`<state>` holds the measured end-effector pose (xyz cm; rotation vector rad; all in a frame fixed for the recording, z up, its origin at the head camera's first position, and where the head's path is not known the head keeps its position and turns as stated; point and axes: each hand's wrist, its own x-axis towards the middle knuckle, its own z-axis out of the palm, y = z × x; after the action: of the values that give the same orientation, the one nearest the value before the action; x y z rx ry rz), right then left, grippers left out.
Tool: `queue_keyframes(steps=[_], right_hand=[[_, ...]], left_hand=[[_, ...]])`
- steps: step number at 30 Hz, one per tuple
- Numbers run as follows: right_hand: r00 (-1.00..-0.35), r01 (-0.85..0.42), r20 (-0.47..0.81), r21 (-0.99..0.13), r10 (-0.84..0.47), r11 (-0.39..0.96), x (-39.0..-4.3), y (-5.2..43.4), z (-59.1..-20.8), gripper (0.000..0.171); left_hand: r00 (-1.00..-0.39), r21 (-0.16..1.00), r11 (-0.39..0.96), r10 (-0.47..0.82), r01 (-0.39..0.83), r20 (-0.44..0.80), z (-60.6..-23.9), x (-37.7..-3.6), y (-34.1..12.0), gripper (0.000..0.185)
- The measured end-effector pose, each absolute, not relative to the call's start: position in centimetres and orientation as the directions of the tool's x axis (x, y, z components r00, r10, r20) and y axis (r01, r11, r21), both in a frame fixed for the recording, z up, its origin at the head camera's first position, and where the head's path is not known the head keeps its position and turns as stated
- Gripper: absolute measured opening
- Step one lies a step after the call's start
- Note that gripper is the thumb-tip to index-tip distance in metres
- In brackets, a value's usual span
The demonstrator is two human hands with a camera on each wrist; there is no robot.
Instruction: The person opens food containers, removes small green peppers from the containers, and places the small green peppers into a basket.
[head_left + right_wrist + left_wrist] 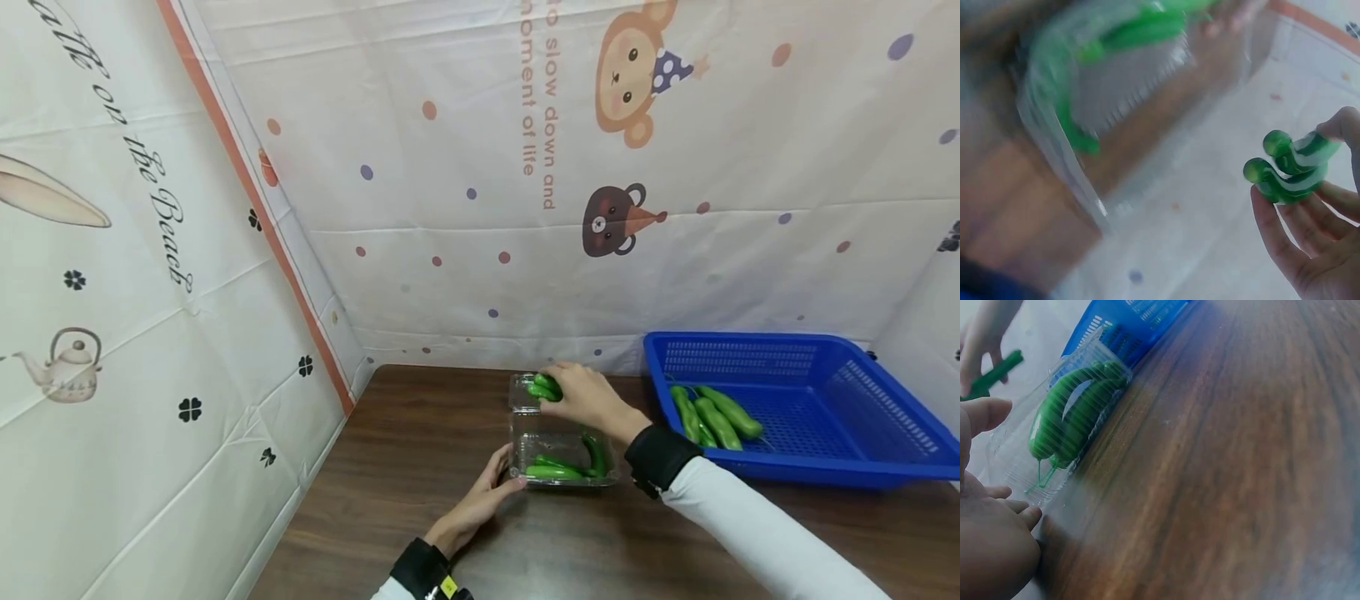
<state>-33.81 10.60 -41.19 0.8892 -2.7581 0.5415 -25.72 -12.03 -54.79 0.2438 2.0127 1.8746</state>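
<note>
My right hand (588,398) grips two green peppers (1291,175) between thumb and fingers, above the far, lid half of an open clear plastic clamshell box (611,477). Their rounded ends stick out of the grip in the right wrist view. In the near half of the box lie several more green peppers (553,472), some along the front wall and one curved along the right side. My left hand (474,506) holds the near left corner of the box, with the thumb at the front edge and the fingers along the left side.
A blue perforated basket (825,467) stands to the right, with several larger green peppers (712,417) in its left end. The brown wooden table (420,433) meets a printed white cloth (450,283) at the back and on the left.
</note>
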Motion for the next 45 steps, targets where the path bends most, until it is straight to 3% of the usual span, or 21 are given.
queue_keyframes(steps=[9, 20, 28, 36, 45], right_hand=[[-0.806, -0.569, 0.371, -0.275, -0.461, 0.775, -35.5, 14.0, -36.1, 0.040], [-0.878, -0.427, 0.369, -0.314, -0.306, 0.848, -36.0, 17.8, -34.6, 0.024], [-0.919, -0.333, 0.332, -0.360, -0.214, 0.872, -36.0, 21.1, -34.5, 0.032], [-0.944, -0.272, 0.287, -0.401, -0.162, 0.875, -35.3, 24.8, -35.0, 0.030], [-0.962, -0.217, 0.245, -0.401, -0.124, 0.890, -35.1, 28.7, -35.6, 0.051]], left_hand=[[-0.917, 0.987, 0.102, 0.370, -0.121, -0.151, -55.0, -25.5, -12.1, 0.079], [-0.913, 0.985, 0.114, 0.373, -0.130, -0.164, -54.8, -25.4, -12.0, 0.079], [-0.914, 0.986, 0.118, 0.374, -0.121, -0.157, -55.0, -25.6, -12.1, 0.080], [-0.918, 0.989, 0.112, 0.374, -0.100, -0.135, -55.1, -25.6, -12.2, 0.078], [-0.918, 0.989, 0.112, 0.374, -0.100, -0.135, -55.2, -25.7, -11.9, 0.078]])
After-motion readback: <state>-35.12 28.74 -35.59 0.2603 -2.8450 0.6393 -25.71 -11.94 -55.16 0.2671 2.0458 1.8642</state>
